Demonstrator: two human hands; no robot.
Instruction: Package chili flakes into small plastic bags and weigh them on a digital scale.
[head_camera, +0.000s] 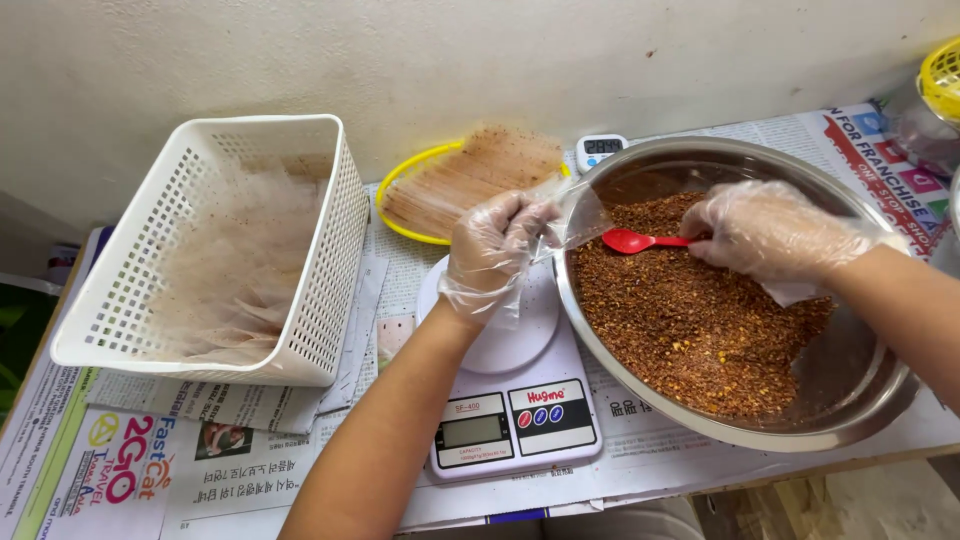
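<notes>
Holding red spoon (630, 241) in right hand (765, 230), over flakes (690, 320).

So much red-brown here. The flakes (690, 320) in the shiny silver steel bowl (860, 400) are a speckled rusty red with little orange and yellow bits mixed in. The spoon (632, 241) is bright red plastic. Both hands, left (492, 250) and right (765, 230), have clear, slightly milky gloves on. The small bag (570, 215) is see-through. The scale (510, 400) is white with a grey display and red and blue buttons. The basket (310, 290) is white lattice, holding clear bags dusted reddish. There's a yellow-rimmed tray (395, 190), and the counter is covered in newspaper (150, 470), white with pink, green and black print.
</notes>
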